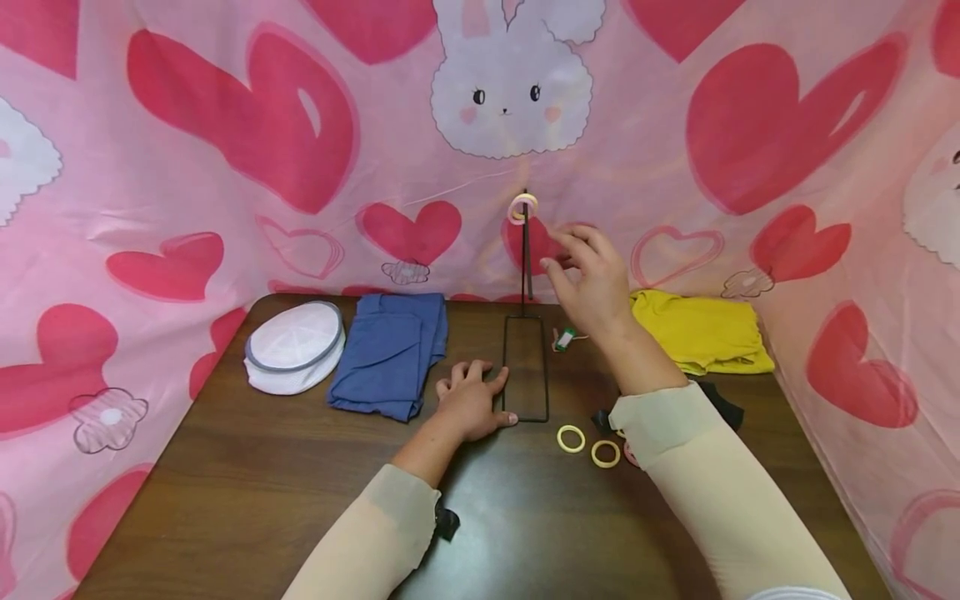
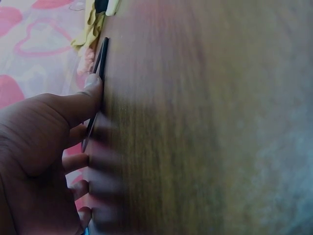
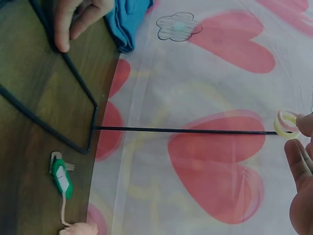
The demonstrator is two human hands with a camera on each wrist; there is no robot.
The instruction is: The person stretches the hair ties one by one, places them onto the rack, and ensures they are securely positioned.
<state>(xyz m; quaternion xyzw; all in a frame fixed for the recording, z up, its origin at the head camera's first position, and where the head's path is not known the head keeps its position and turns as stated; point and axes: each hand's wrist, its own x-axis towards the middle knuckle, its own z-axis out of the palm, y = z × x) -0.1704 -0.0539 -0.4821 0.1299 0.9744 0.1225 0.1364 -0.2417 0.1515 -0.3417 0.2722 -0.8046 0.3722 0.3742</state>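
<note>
A black wire stand with a rectangular base stands on the table. Near the top of its upright hang a pink ring and a pale yellow ring; they show in the right wrist view as overlapping rings. My left hand rests at the base's left side, fingers spread, with the thumb and index finger on the bar. Just right of the hung rings is my right hand, thumb and fingers apart, gripping nothing. Two yellow rings and a partly hidden pink ring lie by my right forearm.
A white mesh round item and folded blue cloth lie at the left. Yellow cloth lies at the right, with a black item in front. A small green-and-white tag sits beside the base. Patterned pink curtain encloses the table.
</note>
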